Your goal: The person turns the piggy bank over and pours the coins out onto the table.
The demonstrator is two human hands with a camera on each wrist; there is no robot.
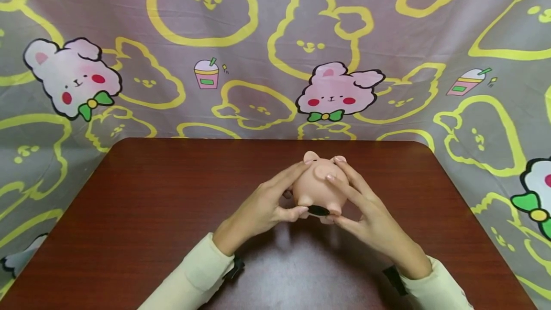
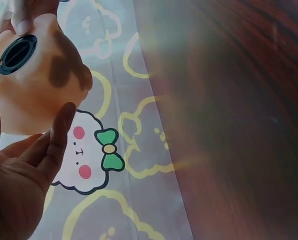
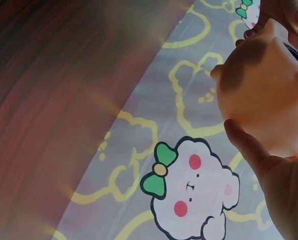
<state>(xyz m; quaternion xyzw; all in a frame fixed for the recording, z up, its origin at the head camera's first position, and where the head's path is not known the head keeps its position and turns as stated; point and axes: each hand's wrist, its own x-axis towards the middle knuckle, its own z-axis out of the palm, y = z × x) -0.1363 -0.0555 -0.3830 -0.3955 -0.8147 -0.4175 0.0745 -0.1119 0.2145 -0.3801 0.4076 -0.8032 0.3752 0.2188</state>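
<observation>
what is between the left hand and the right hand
A pink pig figure, held by both the left hand and the right hand. The head view shows it there, with a black cap on its underside.

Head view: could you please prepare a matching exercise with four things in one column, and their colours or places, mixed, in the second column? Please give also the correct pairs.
Column one
1. pig figure
2. round cap
3. table
4. left sleeve

Column two
A. reddish brown, below the hands
B. pink, held between the left hand and the right hand
C. pale cream, around the forearm
D. black, on the underside of the figure

Right pairs: 1-B, 2-D, 3-A, 4-C.
</observation>
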